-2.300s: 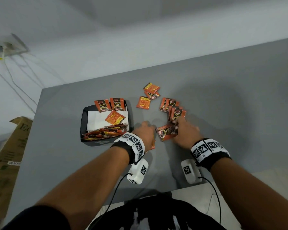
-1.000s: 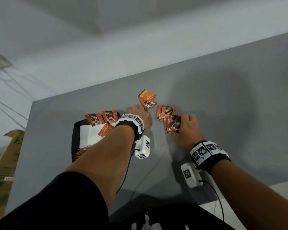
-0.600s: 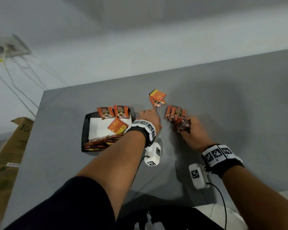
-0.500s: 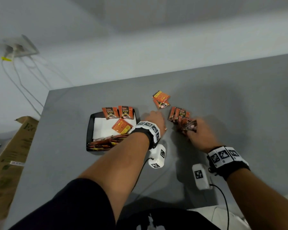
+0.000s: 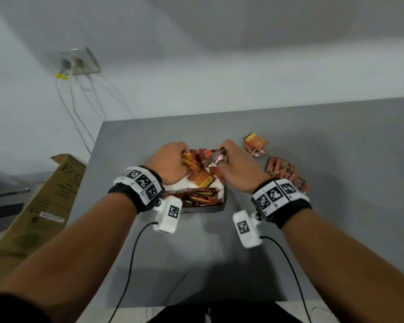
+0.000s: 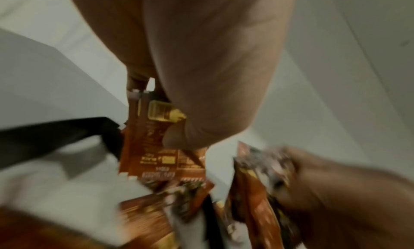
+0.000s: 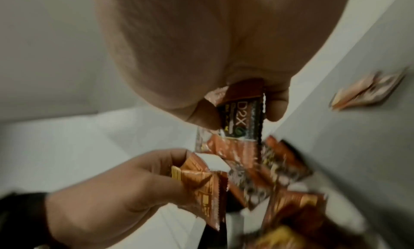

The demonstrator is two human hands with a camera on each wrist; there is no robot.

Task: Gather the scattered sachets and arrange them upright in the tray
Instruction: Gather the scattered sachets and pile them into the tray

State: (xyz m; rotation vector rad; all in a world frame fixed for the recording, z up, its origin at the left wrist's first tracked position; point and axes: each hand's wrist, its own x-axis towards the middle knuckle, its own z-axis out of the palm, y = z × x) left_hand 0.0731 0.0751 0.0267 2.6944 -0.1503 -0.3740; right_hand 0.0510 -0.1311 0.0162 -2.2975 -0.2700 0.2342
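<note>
Now over the black tray rather than out among the scattered sachets, left hand pinching an orange bundle, right hand gripping a D2X batch, ready for standing upright, with two piles left on the table.

Orange-and-black D2X sachets are lying loose in a heap on the grey worktop right of the black tray, with two more lying farther back. A row of sachets is sitting along the tray's near wall, one is lying flat on its white liner, and others are standing at its far side.
</note>
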